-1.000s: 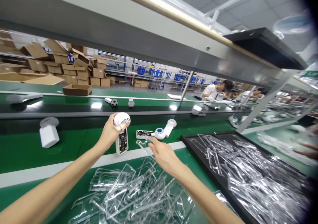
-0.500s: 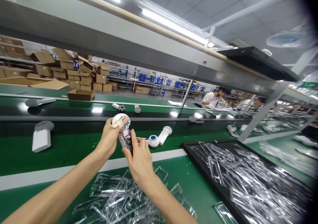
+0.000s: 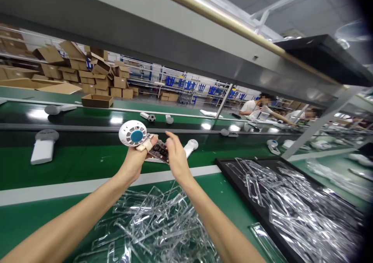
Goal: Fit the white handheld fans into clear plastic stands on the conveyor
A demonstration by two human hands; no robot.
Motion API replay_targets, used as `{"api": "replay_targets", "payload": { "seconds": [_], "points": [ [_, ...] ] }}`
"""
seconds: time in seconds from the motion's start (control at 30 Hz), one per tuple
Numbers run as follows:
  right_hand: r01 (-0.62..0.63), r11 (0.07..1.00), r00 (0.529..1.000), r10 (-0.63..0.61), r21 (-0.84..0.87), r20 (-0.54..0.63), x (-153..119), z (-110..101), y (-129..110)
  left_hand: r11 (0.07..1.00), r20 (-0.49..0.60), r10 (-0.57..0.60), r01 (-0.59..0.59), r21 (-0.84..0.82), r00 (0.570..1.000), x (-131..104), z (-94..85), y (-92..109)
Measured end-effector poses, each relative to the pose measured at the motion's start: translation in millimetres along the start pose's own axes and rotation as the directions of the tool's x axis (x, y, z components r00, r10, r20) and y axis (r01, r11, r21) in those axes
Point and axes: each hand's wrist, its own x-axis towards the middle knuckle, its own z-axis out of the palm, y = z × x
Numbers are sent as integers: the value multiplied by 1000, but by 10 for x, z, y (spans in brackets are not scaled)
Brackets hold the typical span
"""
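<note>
In my left hand is a white handheld fan with a round slotted head and a blue centre. The thumb, wrapped in pale tape, presses on the neck. The fan's handle looks clear, with a dark circuit board showing, and slants down to the right. At the handle's lower end is my right hand, its fingers stretched upward and apart; whether they touch the handle is hard to tell. Behind the hands another white fan lies on the green belt, partly hidden.
Loose clear plastic pieces are heaped in front of me. A black tray at right holds many more. White fans lie along the belt. A metal beam crosses overhead, and a co-worker sits farther along.
The fan has swung left and turned, so its head faces me and the handle points right. My right hand has shifted right and its fingers have straightened. The view has turned slightly.
</note>
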Motion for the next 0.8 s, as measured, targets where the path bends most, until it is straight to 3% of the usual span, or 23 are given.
{"api": "replay_targets", "payload": {
  "seconds": [0.1,0.23,0.37,0.43,0.5,0.53,0.57,0.63,0.67,0.7,0.77,0.8],
  "points": [
    [-204,962,963,230,181,-143,162,86,20,982,-29,188,-186,38,982,-73,79,56],
    [-153,978,963,180,144,-202,272,184,17,964,-41,261,-258,61,965,-142,106,61],
    [-135,989,991,133,-55,-35,266,253,36,986,-82,166,-163,41,983,30,-1,15],
    [-93,990,992,102,-103,79,185,231,51,997,-96,36,-29,74,995,269,-204,-11],
    [29,992,978,-2,-126,209,40,156,54,977,-136,-59,85,195,989,566,-550,-24],
    [132,981,943,-81,-140,323,-49,107,51,947,-178,-69,121,298,982,711,-763,-23],
    [246,958,872,-153,-146,465,-141,57,46,890,-213,-81,167,425,974,838,-986,-17],
    [453,880,636,-210,-139,743,-305,-21,35,660,-269,-44,230,715,962,1006,-1383,7],
    [516,845,524,-182,-140,832,-366,-41,32,501,-303,62,232,833,951,1037,-1521,19],
    [548,823,455,-139,-153,880,-409,-50,33,355,-297,180,220,908,938,1035,-1601,23],
    [573,795,419,-75,-200,905,-450,-40,38,160,-142,359,89,983,923,955,-1567,-12],
    [580,786,424,-69,-213,903,-458,-32,39,129,-3,357,-46,991,934,897,-1464,-57]
  ]
}}
